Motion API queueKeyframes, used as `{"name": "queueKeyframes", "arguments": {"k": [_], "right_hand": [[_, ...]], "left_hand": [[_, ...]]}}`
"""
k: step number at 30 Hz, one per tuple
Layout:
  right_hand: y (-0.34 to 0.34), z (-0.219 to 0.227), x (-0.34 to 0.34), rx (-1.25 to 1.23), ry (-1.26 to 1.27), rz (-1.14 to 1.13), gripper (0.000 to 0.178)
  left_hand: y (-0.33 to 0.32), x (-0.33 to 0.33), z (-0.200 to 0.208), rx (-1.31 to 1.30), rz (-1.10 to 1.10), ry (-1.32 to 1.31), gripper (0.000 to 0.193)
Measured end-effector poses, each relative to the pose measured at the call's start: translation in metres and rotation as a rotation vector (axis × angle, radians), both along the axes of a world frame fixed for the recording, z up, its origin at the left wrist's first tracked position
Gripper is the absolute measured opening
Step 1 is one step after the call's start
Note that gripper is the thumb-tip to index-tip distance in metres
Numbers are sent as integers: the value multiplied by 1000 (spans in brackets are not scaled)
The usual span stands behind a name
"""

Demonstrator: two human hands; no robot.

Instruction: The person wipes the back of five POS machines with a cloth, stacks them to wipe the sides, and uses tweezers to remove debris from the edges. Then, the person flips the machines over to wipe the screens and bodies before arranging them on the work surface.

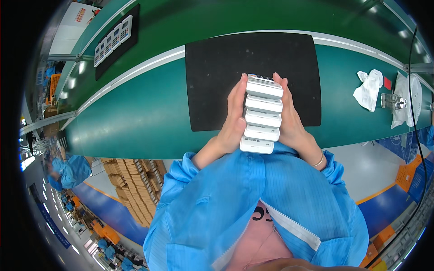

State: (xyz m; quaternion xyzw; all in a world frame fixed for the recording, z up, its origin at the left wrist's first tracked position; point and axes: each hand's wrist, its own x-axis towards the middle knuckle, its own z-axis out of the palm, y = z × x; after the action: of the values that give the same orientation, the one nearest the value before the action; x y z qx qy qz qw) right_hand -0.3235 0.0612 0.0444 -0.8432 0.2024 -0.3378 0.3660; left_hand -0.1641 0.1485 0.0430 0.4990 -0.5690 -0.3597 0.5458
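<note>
Several white card terminals (263,118) are pressed together in a row between my two hands, above the near part of a black mat (212,81). Their rounded white ends face me, with small dark print and slots on them. My left hand (233,118) lies along the left side of the row, fingers pointing away and thumb against the terminals. My right hand (291,115) closes in from the right side, its fingertips level with the farthest terminal. The screens and keys of the held terminals are mostly hidden.
More white terminals with keypads (113,40) lie on a dark strip on the raised shelf at the left. At right on the green bench (135,122) are a crumpled white bag (369,90), a red card (387,83) and a clear bottle (394,101). Stacked cardboard (131,185) stands below left.
</note>
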Motion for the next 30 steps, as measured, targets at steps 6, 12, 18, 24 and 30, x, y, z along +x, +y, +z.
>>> {"name": "queueKeyframes", "arguments": {"k": [6,12,18,24,30], "right_hand": [[1,-2,0,-14,40,-8,125],[0,-4,-1,-54,45,-13,123],[-7,-4,2,-100,36,-22,124],[-4,-5,4,-72,49,-69,117],[-15,46,1,-364,265,-142,107]], "left_hand": [[2,-1,-2,-25,3,75,82],[2,-1,-5,-31,24,39,81],[-7,-2,5,-17,69,-17,79],[-6,1,4,-39,56,23,79],[-3,19,29,132,-30,433,85]]}}
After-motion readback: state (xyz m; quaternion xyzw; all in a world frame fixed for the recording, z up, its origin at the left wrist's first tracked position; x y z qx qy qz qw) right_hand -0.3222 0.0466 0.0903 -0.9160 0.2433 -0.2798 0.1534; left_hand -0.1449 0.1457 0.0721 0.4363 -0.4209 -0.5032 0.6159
